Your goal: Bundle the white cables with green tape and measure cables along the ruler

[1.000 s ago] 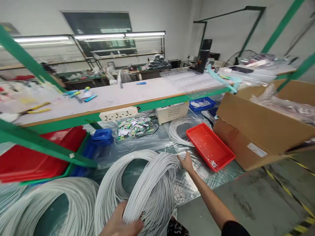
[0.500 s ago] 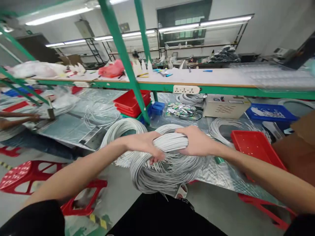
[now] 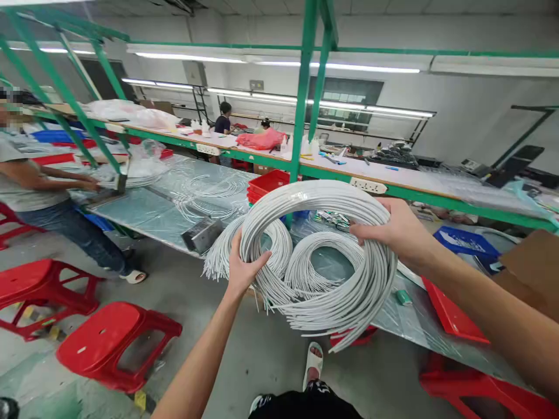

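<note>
Between my two hands a thick coil of white cable (image 3: 314, 195) is held up, tilted so its ring faces me, with loose cut ends fanning out at the bottom. My left hand (image 3: 244, 267) grips the coil's left side, thumb across the front. On the upper right side, my right hand (image 3: 391, 230) is wrapped round the strands, thumb in front and fingers partly hidden behind. Behind the held coil, a second cable coil (image 3: 305, 262) lies on the table. A third cable coil (image 3: 220, 256) lies to its left, partly covered by the held one.
Thin cable loops (image 3: 213, 186) and a metal block (image 3: 201, 234) lie on the film-covered table (image 3: 152, 215). Red trays (image 3: 266, 183) stand by a green post (image 3: 305, 116). Red stools (image 3: 109, 343) are on the floor at left. A co-worker (image 3: 39, 180) stands at the far left.
Both hands have raised and turned the cable coil, so its open ring now faces me. My left hand has moved to its left side. The view has swung left.
</note>
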